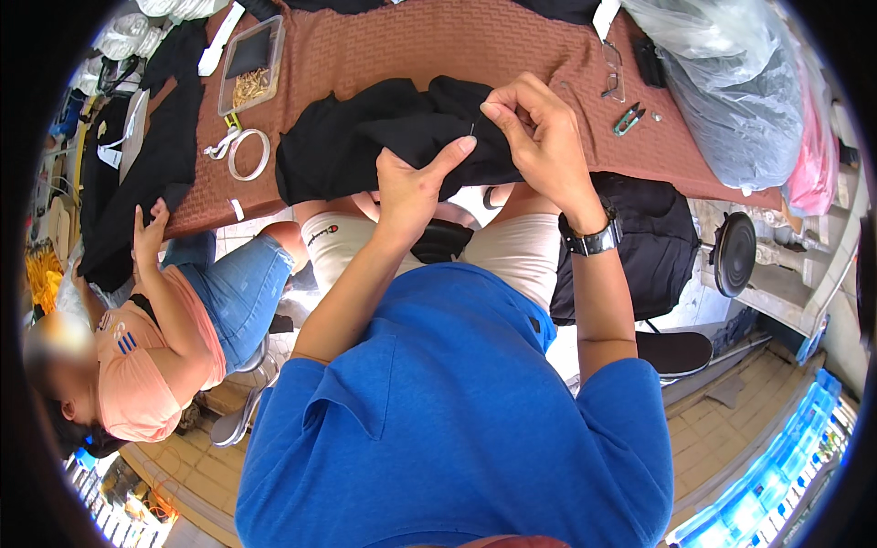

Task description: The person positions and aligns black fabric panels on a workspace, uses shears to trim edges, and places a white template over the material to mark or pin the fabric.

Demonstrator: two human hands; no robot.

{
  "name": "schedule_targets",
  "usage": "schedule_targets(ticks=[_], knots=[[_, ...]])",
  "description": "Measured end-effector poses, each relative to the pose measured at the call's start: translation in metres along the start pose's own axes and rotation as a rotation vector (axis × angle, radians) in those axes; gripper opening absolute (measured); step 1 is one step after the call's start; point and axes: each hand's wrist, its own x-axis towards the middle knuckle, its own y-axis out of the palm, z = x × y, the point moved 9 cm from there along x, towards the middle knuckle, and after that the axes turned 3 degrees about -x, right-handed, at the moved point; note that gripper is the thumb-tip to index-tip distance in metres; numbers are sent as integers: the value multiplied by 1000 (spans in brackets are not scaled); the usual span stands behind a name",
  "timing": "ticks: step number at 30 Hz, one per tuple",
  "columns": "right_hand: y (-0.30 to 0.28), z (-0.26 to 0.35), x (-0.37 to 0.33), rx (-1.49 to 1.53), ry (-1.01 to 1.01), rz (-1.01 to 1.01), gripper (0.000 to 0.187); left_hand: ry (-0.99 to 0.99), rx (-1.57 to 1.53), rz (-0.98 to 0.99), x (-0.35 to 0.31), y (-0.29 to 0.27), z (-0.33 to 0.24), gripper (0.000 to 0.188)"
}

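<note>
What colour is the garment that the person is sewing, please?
Black garment, pinched by both hands; clearest in the head view.

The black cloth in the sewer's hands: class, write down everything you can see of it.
The black cloth is soft, matt fabric, bunched and folded, lying at the near edge of the brown table and drooping a little over it. The left hand grips it from below, thumb pressed on top. The right hand pinches a thin needle at a raised fold. No pattern or seam shows.
</note>
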Motion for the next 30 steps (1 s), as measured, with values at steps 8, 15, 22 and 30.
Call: schedule_targets(ticks=[8, 15, 22, 30], knots=[[-1, 19, -1, 27, -50, 14, 5, 20, 83, 31, 2, 2, -5, 11], [1, 4, -2, -47, -22, 5, 7, 4, 82, 35, -3, 5, -8, 13], [-3, 12, -23, -6, 48, -38, 8, -99, -155, -90, 2, -7, 8, 19], [15, 12, -45, 60, 78, -74, 7, -191, -241, -71, 1, 8, 2, 18]])
